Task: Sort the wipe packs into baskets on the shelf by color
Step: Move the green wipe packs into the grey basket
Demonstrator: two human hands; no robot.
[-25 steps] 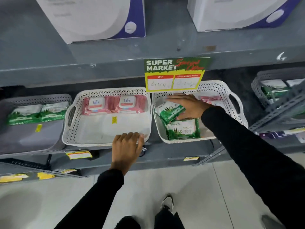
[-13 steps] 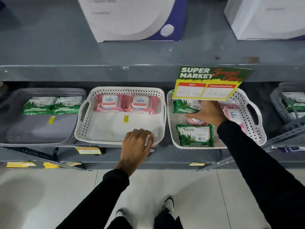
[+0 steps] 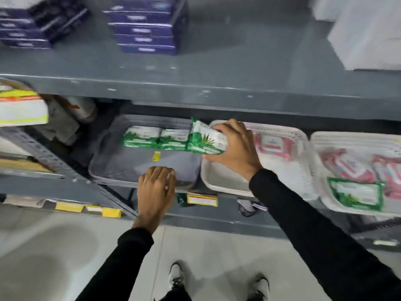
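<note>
My right hand (image 3: 235, 148) grips a green wipe pack (image 3: 205, 139) and holds it tilted over the right rim of the grey basket (image 3: 130, 170), beside two green packs (image 3: 155, 137) lined along the basket's back. My left hand (image 3: 156, 187) rests on the grey basket's front rim, fingers curled over it. The middle white basket (image 3: 219, 181) holds pink packs (image 3: 273, 144) at its back. The right white basket (image 3: 321, 192) holds pink packs (image 3: 347, 168) and one green pack (image 3: 355, 193) at its front.
The grey upper shelf (image 3: 195, 83) overhangs the baskets and carries stacked purple boxes (image 3: 147, 27) and a white box (image 3: 368, 33). Price labels (image 3: 201, 199) line the lower shelf's front edge. A slanted metal upright (image 3: 65, 168) stands to the left. My shoes are on the tiled floor (image 3: 217, 253).
My right hand left the right white basket carrying a green pack and moved left to the grey basket. My left hand shifted from the middle basket's rim to the grey basket's rim. The view swung left.
</note>
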